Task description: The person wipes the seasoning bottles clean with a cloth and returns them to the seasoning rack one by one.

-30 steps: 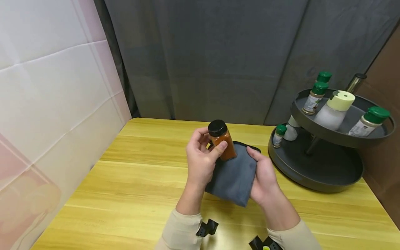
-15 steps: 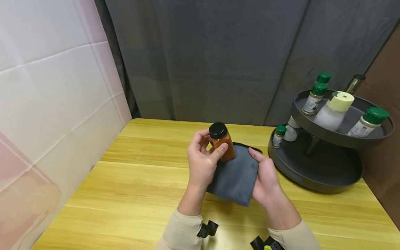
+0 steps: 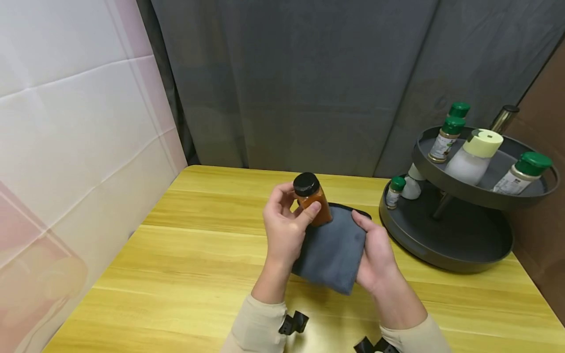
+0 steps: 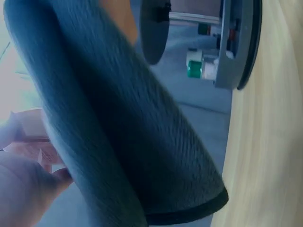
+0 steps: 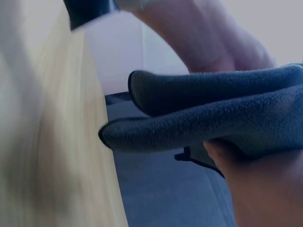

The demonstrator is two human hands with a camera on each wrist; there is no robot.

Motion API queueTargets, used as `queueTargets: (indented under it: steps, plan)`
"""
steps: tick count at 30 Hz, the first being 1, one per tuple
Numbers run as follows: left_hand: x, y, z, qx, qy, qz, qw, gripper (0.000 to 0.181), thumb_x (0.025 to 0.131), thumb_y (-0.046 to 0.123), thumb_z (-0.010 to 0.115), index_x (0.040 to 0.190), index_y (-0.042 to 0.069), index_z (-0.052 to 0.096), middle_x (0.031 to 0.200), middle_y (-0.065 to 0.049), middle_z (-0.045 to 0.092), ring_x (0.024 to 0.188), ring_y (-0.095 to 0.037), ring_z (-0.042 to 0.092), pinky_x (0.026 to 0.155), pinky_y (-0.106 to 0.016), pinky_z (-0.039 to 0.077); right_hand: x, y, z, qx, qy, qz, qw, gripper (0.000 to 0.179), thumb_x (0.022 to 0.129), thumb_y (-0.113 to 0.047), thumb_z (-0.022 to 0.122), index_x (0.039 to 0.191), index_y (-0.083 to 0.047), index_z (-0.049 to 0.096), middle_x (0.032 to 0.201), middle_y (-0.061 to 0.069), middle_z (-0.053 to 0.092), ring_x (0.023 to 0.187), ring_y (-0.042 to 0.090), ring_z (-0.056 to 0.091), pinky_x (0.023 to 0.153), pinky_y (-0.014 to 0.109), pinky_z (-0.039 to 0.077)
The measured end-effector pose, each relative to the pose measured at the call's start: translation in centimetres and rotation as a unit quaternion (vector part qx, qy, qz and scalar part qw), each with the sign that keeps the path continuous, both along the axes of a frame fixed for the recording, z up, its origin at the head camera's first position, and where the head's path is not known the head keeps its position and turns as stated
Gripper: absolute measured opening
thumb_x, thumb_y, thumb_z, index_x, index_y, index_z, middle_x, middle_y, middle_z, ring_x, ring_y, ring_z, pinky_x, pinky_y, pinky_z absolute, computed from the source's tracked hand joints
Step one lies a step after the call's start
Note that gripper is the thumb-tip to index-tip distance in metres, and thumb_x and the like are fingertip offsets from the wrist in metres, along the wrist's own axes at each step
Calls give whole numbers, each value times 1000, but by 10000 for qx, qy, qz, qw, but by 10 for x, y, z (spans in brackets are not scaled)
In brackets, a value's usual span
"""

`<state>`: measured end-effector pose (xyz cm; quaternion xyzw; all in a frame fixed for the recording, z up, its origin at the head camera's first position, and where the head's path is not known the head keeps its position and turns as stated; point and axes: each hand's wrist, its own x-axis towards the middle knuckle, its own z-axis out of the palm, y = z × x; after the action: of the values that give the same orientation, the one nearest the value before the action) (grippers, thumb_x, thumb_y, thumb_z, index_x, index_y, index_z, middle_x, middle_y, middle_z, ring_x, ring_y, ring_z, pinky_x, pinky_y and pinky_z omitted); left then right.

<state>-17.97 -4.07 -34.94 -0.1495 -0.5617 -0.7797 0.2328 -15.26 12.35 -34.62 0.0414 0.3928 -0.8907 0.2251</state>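
Observation:
My left hand [image 3: 284, 225] grips a spice jar [image 3: 319, 205] with a black lid and orange-red contents, thumb across its front. The jar leans a little and stands over the upper part of a folded grey cloth [image 3: 331, 250]. My right hand [image 3: 375, 250] holds that cloth by its right side, thumb on the front and the other fingers hidden behind. In the left wrist view the cloth [image 4: 128, 118] covers most of the picture. From the right wrist the cloth [image 5: 208, 113] shows as thick folds with dark edging, above the wooden table [image 5: 61, 132].
A two-tier dark grey turntable rack [image 3: 446, 245] stands at the right of the table. Its upper tier holds green-capped jars [image 3: 514, 179] and a yellow-capped bottle [image 3: 472, 159]; a small green-capped jar [image 3: 394, 193] is below. A grey curtain [image 3: 282, 88] hangs behind.
Both hands stay almost in place. The jar and cloth have shifted only slightly, the cloth a touch to the right and down, with the same holds throughout.

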Motion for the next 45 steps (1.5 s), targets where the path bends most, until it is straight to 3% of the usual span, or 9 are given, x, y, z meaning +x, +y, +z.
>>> queueTargets:
  steps: [6, 11, 18, 22, 32, 45]
  plan:
    - [4, 5, 0, -59, 173, -237, 9996, 50, 83, -6, 85, 125, -14, 58, 112, 7, 67, 108, -13, 68, 101, -32, 60, -4, -9, -2, -261, -67, 52, 9996, 60, 116, -44, 20, 169, -16, 13, 170, 4, 27, 159, 20, 29, 133, 41, 27]
    - [3, 4, -2, 56, 168, -134, 9998, 51, 83, -9, 83, 126, -15, 57, 113, 7, 67, 108, -12, 68, 98, -30, 60, 1, -14, -11, 76, -164, 226, 9996, 59, 116, -47, 23, 165, -14, 23, 161, 3, 41, 149, 18, 44, 126, 38, 39]
    - [-2, -5, -2, 275, -14, 111, 9996, 49, 82, -14, 79, 126, -14, 57, 114, 6, 69, 110, -16, 68, 100, -35, 60, 1, -8, -20, 398, -193, -43, 9990, 52, 115, -45, 32, 157, -14, 35, 147, -1, 55, 133, 14, 60, 115, 33, 50]
    - [-3, -9, -1, 368, -31, 199, 9991, 47, 82, -15, 78, 125, -14, 58, 113, 4, 69, 110, -18, 68, 101, -38, 60, 1, -3, -22, 513, -175, -33, 9985, 54, 115, -47, 32, 158, -14, 32, 147, -2, 52, 131, 12, 60, 115, 32, 49]
    - [-3, -14, 2, 481, 0, 253, 9985, 45, 81, -17, 77, 122, -12, 59, 112, 4, 70, 108, -18, 69, 97, -37, 61, 1, 8, -24, 460, -109, 50, 9989, 63, 116, -47, 27, 168, -14, 17, 169, 4, 31, 144, 14, 50, 123, 33, 43]
    - [-4, -18, -2, 404, -149, 245, 9988, 44, 80, -18, 76, 121, -11, 60, 112, 3, 70, 109, -20, 68, 99, -41, 60, 4, 18, -23, 465, -248, -151, 9985, 51, 116, -44, 30, 158, -15, 29, 144, -4, 55, 129, 10, 63, 118, 32, 49]
